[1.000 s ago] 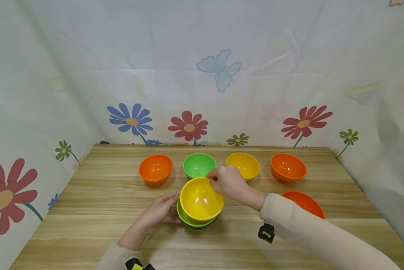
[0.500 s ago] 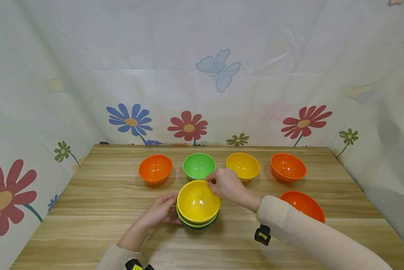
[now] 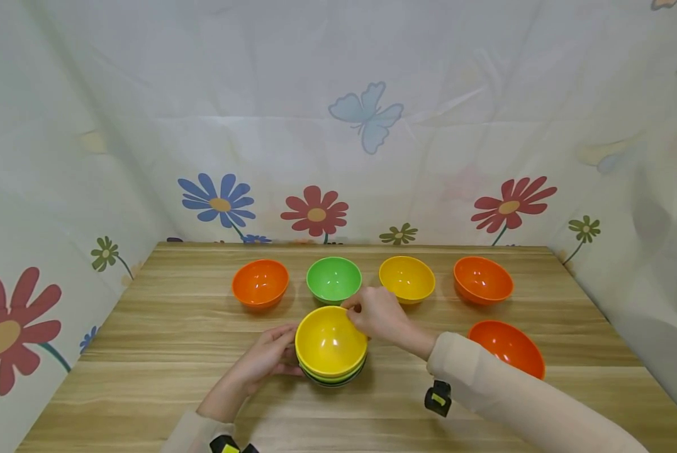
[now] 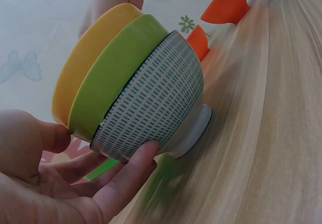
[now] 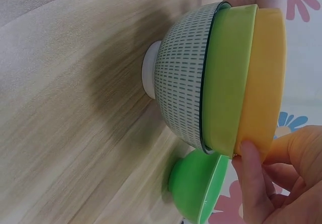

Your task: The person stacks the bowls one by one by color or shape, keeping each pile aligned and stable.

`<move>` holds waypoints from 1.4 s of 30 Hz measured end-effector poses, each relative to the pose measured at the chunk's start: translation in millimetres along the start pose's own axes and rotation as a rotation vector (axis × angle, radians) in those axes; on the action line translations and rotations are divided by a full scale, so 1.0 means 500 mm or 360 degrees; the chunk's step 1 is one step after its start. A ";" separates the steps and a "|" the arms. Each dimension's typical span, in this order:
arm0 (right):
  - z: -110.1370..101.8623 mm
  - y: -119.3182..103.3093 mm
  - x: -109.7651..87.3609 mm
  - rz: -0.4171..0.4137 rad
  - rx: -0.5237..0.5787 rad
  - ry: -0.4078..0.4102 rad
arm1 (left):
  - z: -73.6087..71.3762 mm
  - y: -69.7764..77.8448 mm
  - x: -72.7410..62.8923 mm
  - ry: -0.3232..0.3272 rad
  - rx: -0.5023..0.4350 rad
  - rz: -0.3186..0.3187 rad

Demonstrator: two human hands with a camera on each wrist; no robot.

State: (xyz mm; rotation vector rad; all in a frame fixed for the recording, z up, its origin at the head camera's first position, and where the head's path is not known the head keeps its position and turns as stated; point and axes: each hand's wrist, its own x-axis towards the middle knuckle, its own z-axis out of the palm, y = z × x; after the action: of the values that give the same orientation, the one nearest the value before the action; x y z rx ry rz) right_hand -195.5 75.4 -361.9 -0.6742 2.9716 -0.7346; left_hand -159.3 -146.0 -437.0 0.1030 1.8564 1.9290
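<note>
Wood-grained table [image 3: 168, 314], flowered cloth [image 3: 259, 63] behind it.
Along the table's far side, in a row, stand an orange bowl [image 3: 260, 283], a green bowl [image 3: 334, 279], a yellow bowl [image 3: 408, 278] and a second orange bowl [image 3: 482, 280], left to right, all mouth up. A third orange bowl [image 3: 511, 343] sits nearer on the right, partly covered. Beyond the row, the cloth bears a blue flower [image 3: 219, 204], a red flower [image 3: 316, 214] and a second red flower [image 3: 509, 206], with a pale butterfly [image 3: 372, 118] higher up.

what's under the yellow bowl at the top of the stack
Under the yellow bowl is a lime green bowl, nested in a white bowl with green dashes that stands on the table. Parts of their outsides show; their insides are covered, so anything between can't be seen.
</note>
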 end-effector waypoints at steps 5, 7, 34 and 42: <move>0.000 0.001 0.000 0.0022 -0.0012 -0.0002 | 0.001 0.001 0.001 0.0001 0.0008 -0.0002; 0.000 0.000 0.001 0.0025 -0.0019 0.0002 | 0.001 0.001 0.001 0.0001 0.0009 -0.0004; 0.022 0.016 -0.014 -0.0131 0.0001 0.0245 | 0.002 -0.001 0.004 0.0007 -0.0004 -0.0002; 0.026 0.022 -0.023 -0.0141 0.0092 0.0242 | 0.003 0.000 0.001 -0.0003 0.0001 0.0011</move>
State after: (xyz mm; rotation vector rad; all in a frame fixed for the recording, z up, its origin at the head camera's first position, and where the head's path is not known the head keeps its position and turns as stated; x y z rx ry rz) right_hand -187.9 83.2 -379.2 -0.7845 3.0584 -0.9137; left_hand -159.1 -144.6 -436.8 0.1116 1.8583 1.9324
